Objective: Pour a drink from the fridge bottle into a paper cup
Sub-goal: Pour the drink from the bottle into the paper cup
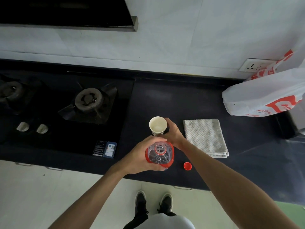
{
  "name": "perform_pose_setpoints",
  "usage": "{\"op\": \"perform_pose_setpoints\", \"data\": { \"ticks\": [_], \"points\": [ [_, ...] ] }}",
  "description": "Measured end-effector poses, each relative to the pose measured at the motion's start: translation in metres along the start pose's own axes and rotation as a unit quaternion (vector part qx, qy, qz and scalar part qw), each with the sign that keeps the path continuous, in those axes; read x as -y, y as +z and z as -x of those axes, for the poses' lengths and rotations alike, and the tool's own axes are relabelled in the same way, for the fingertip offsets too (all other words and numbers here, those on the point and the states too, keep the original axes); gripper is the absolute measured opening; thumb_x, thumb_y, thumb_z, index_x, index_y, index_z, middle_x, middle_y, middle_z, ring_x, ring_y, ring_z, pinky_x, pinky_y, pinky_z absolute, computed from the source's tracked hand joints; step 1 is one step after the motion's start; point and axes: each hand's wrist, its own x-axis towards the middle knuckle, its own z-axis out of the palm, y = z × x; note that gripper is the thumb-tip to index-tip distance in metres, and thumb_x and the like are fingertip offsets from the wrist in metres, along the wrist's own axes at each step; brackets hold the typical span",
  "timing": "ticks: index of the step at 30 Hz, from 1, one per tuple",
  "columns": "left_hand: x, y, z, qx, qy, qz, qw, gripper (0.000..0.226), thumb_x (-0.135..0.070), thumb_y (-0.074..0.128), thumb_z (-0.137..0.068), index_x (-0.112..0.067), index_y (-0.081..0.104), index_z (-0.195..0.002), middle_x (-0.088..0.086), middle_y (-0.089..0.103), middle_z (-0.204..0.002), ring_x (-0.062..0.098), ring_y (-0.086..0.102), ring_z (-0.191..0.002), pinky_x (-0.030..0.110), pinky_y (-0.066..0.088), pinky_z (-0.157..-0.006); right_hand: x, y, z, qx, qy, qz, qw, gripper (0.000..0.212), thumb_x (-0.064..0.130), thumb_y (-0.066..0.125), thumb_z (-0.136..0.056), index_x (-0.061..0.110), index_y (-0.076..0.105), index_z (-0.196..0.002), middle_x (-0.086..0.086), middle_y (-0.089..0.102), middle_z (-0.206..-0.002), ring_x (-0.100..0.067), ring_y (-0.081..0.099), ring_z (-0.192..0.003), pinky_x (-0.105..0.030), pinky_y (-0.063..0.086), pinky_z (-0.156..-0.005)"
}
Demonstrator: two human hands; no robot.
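A clear plastic bottle (159,154) with a red label stands upright near the counter's front edge, its mouth uncapped. My left hand (140,157) grips the bottle around its body. Just behind it stands a white paper cup (158,125), upright, with some pale liquid at the bottom. My right hand (173,133) holds the cup from its right side, fingers wrapped behind it. The red bottle cap (187,166) lies on the counter to the right of the bottle.
A folded grey cloth (205,138) lies right of the cup. A white and red plastic bag (264,96) sits at the back right. A black gas hob (89,101) fills the left side. The dark counter (165,100) ends just in front of the bottle.
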Motion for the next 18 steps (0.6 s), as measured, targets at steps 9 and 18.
{"op": "perform_pose_setpoints", "data": {
  "ticks": [9, 18],
  "points": [
    [0.015, -0.004, 0.011, 0.013, -0.036, 0.017, 0.999, 0.107, -0.025, 0.096, -0.06, -0.047, 0.032, -0.143, -0.028, 0.045, -0.136, 0.0, 0.047, -0.132, 0.028, 0.053, -0.1, 0.013, -0.035, 0.006, -0.021, -0.032, 0.019, 0.999, 0.069, 0.012, 0.09, -0.066, 0.017, 0.049, -0.12, 0.004, 0.061, -0.112, -0.011, 0.06, -0.103, -0.026, 0.054, -0.083],
    [0.018, 0.005, 0.005, -0.023, -0.021, 0.024, 0.999, 0.09, -0.021, 0.094, -0.064, -0.029, 0.043, -0.137, -0.017, 0.055, -0.13, 0.012, 0.055, -0.128, 0.037, 0.058, -0.094, 0.016, -0.07, 0.021, -0.038, -0.047, 0.006, 0.998, 0.069, 0.009, 0.09, -0.067, 0.017, 0.05, -0.124, 0.004, 0.061, -0.116, -0.014, 0.06, -0.106, -0.027, 0.058, -0.079]
  ]
}}
